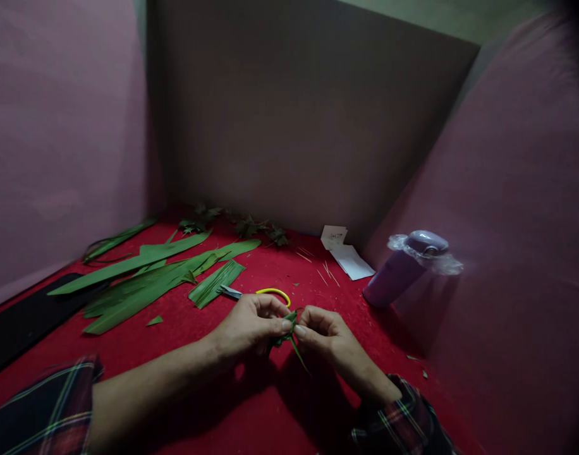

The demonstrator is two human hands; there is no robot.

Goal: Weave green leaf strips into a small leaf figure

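Note:
My left hand (251, 323) pinches a small folded piece of green leaf (289, 322) between thumb and fingers. From the other side my right hand (330, 338) closes its thumb and forefinger on the same leaf. A thin green strip hangs down from it below my fingertips. Both hands are held over the red cloth (213, 392). Just beyond my left hand lie scissors with a yellow handle (280, 292), partly hidden by that hand. The scissors' blades touch a cut square of ribbed leaf (216, 284).
Long green leaves (147, 287) spread across the left, near a black flat board (28, 322). Leafy sprigs (246, 225) lie along the back wall. White paper cards (351, 260) and several thin sticks (328, 273) sit back right, beside a purple tumbler (396, 275) wrapped in clear plastic.

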